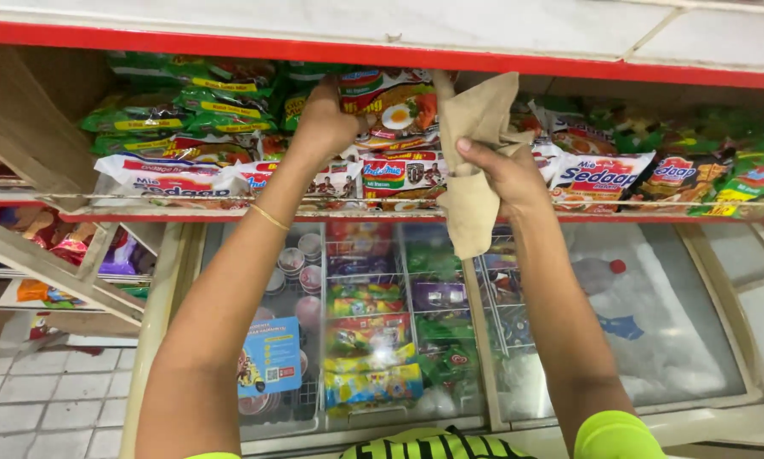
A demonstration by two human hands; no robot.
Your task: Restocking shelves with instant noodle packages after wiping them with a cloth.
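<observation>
Noodle packets gripped by the left hand could slide off the shelf while the right hand, clamped on a brown cloth, wipes nearby.

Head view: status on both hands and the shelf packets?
Left hand grips a noodle packet on the shelf. Right hand holds a tan cloth. Glass-topped freezer below; nothing blocking.
</observation>
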